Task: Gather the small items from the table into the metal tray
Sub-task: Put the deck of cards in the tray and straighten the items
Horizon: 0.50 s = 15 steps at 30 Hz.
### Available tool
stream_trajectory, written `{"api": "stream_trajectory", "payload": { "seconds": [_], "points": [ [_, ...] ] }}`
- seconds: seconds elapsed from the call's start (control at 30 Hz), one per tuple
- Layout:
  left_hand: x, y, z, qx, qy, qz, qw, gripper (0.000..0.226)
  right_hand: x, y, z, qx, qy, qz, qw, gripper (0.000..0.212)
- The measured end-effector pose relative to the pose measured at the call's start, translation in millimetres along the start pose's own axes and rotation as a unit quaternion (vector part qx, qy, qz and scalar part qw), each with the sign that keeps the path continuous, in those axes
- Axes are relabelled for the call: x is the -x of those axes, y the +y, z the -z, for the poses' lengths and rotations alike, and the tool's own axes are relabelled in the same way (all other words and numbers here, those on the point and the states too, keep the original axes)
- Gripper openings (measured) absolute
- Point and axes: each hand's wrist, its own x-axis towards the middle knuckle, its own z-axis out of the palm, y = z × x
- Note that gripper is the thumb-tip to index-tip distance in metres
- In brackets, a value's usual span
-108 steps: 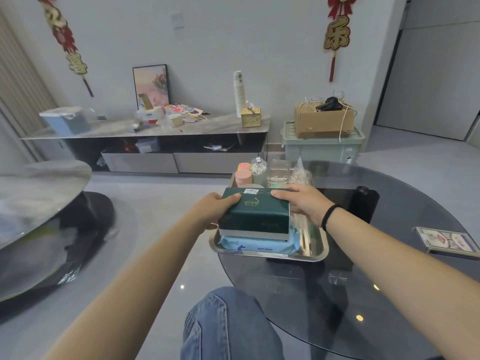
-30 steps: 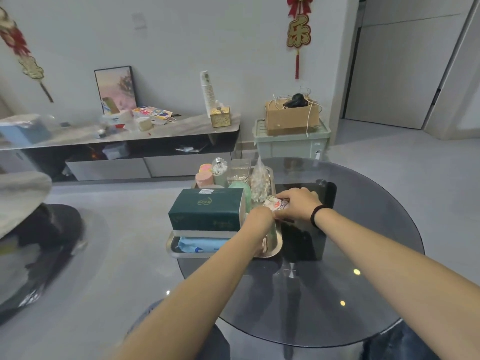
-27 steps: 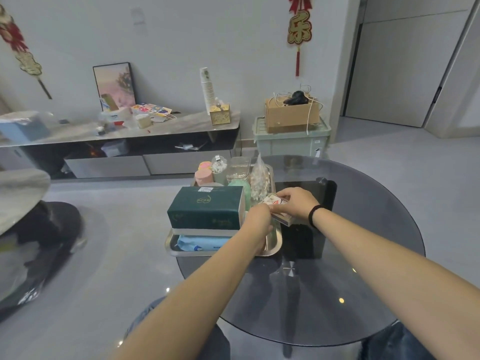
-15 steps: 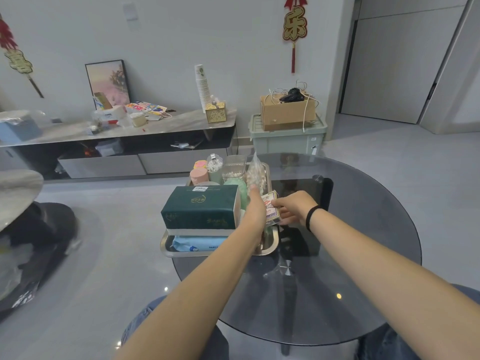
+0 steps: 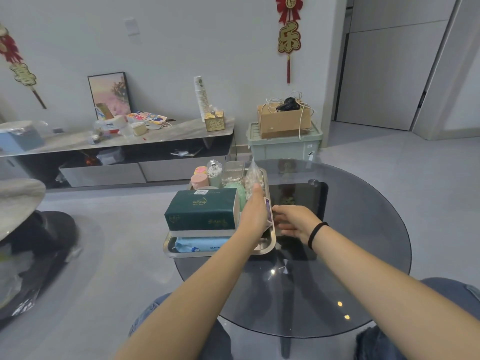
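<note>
The metal tray sits at the left edge of the round glass table. It holds a dark green tissue box stacked on a blue wipes pack, with a pink pot, small jars, a clear box and a plastic bag behind. A pack of playing cards stands on edge along the tray's right side. My left hand lies with straight fingers against the pack's left face. My right hand hovers just right of the pack, fingers relaxed; whether it touches is unclear.
A dark rectangular shape shows at the table's middle behind my right hand. Across the floor stand a low TV console with clutter and a green storage bin carrying a cardboard box. A second round table is at left.
The card pack went from my right hand's grip above the tray's right edge to standing on edge inside the tray. My right hand let go; my left hand straightened against it.
</note>
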Motion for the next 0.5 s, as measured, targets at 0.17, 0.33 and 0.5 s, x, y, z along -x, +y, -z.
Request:
{"api": "stream_trajectory", "payload": {
  "seconds": [0.17,0.33,0.5],
  "points": [
    [16,17,38,-0.119,0.071,-0.187,0.972,0.030,9,6,-7,0.018,-0.007,0.019,1.000,0.036],
    [7,14,94,-0.274,0.180,-0.221,0.918,0.027,3,20,-26,0.094,0.017,0.094,0.991,0.044],
    [-5,-21,145,-0.359,0.283,-0.081,0.886,0.049,1,30,-57,0.124,0.083,0.136,0.980,0.049]
  ]
}}
